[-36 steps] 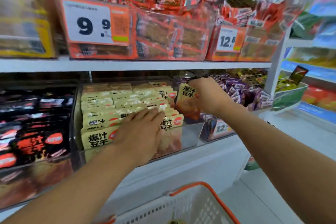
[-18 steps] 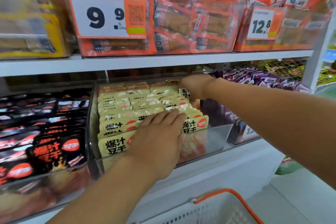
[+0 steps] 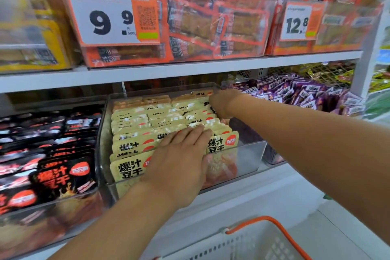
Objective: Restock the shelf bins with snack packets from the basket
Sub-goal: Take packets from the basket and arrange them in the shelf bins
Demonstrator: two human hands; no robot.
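The left hand is laid flat, fingers straight and together, on the front yellow snack packets in the clear shelf bin. The right hand is curled round a packet at the bin's back right. The white basket is seen below.

Both hands, left and right, rest on yellow packets in bin.

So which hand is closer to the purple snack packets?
Right. The right hand reaches into the yellow packets' bin right beside the purple packets; the left hand lies flat near its front.
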